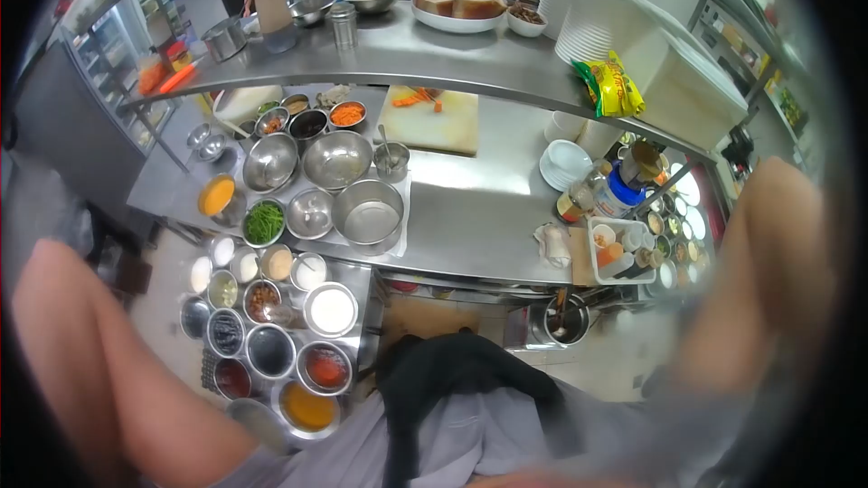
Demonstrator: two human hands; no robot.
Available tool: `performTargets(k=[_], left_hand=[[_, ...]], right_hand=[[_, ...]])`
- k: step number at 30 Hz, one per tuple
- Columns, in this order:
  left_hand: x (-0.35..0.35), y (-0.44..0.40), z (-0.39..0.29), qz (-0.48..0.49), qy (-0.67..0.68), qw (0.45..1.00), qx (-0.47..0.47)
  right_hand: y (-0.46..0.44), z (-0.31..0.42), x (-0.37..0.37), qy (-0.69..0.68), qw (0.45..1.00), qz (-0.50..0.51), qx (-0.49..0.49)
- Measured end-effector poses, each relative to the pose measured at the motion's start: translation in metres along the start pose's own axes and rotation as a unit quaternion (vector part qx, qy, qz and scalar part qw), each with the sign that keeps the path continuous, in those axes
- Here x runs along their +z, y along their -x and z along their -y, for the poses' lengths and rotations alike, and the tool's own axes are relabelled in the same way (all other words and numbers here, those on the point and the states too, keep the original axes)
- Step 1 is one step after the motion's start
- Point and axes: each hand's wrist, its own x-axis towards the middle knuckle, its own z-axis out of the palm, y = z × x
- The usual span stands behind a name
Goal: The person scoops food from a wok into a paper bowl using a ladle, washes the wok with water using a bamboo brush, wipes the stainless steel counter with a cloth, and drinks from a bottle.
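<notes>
Both my arms are raised and bent at the sides of the head view. My left arm comes out of a grey sleeve on the left, and my right arm rises blurred on the right. Neither hand can be made out. Below my left elbow stand several metal pots of sauces and seasonings, among them one with an orange liquid and one with a white filling. Nearest my right arm is a white bin of squeeze bottles. A pale blurred patch at the bottom edge is unclear.
On the steel counter are metal bowls, chopped greens and a cutting board with orange pieces. A shelf above bears a bread bowl and a yellow-green packet. Other people stand beyond.
</notes>
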Motion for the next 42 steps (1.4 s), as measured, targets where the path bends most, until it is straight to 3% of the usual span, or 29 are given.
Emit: performTargets(k=[26,42], left_hand=[[-0.002,-0.002,-0.014,0.044,-0.055,0.997,-0.03],[-0.004,-0.024,-0.055,0.099,-0.138,0.985,-0.019]], right_hand=[[0.033,-0.003,0.002,-0.021,1.0,0.002,0.006],[0.065,-0.014,0.015,-0.01,0.996,-0.075,-0.055]])
